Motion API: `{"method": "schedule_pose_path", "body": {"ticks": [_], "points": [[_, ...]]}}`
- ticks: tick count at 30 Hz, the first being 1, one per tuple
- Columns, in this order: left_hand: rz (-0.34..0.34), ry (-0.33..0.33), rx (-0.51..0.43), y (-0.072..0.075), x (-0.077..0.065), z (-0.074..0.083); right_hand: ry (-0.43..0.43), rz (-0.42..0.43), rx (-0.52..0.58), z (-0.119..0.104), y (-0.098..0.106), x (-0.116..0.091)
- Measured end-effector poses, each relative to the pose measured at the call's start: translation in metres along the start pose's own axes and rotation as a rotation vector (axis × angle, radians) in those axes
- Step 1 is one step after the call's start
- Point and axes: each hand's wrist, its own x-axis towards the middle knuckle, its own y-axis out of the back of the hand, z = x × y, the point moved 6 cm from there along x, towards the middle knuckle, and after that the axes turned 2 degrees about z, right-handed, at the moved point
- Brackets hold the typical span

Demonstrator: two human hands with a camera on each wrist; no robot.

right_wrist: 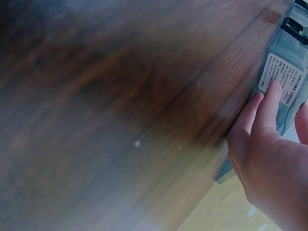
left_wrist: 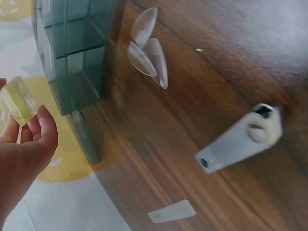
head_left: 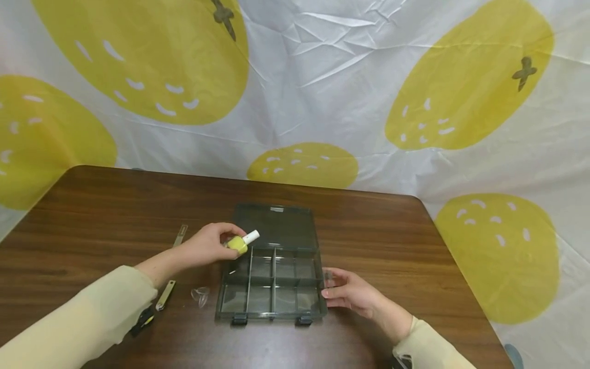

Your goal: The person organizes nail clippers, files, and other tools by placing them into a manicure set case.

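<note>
**Cream sleeves reach in, yellow bottle held at the grey divided box**

Nearest are the two cream fabric sleeves [head_left: 87,318], one on each side of the translucent grey plastic divided box [head_left: 272,314], the landmark here. Left of the box's front half lie a silver metal nail clipper [head_left: 166,295] and, between it and the box, a few clear, petal-shaped plastic pieces [head_left: 200,295].

Right of the box, the right hand [head_left: 352,293] rests its nearly straight fingers against the side wall, thumb apart, seemingly to steady it. Beneath a fingertip, the right wrist view shows a white printed label [right_wrist: 281,77] with rows of tiny characters and a barcode; they are probably product details, but too small and slanted to read surely.

At the box's rear left, the left hand [head_left: 209,245] has thumb and fingers clamped on a small yellow bottle with a white cap [head_left: 238,245]; no brand on it can be read. This looks like the placing step: next would call for lining the bottle up with a compartment and lowering it clear of the dividers.

Farther off, left of the box's folded-back grey lid [head_left: 276,225], lies a flat pale strip [head_left: 181,234] with an illegible dark mark.
</note>
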Motion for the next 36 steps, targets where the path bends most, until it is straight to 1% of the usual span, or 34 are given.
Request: {"method": "schedule_pose_path", "body": {"ticks": [4,7,15,18,22,27,36], "points": [[-0.030,-0.019,-0.021,-0.006,0.005,0.005,0.003,-0.005,0.004,0.000,0.000,0.000],[-0.036,-0.032,-0.023,-0.011,0.009,0.009,0.003,-0.010,0.005,0.000,-0.001,0.000],[-0.063,-0.077,0.014,-0.025,0.021,0.024,-0.009,-0.005,-0.005,-0.001,0.000,0.000],[-0.088,-0.087,0.009,-0.032,0.025,0.030,-0.008,-0.005,-0.003,-0.001,0.000,0.000],[-0.127,-0.091,-0.003,-0.043,0.030,0.038,-0.004,-0.017,0.008,0.000,-0.001,0.000],[-0.162,-0.098,0.008,-0.056,0.035,0.048,-0.002,-0.031,0.025,0.002,-0.001,0.000],[-0.212,-0.086,0.021,-0.075,0.041,0.053,-0.002,-0.031,0.025,0.001,0.000,0.000]]}}
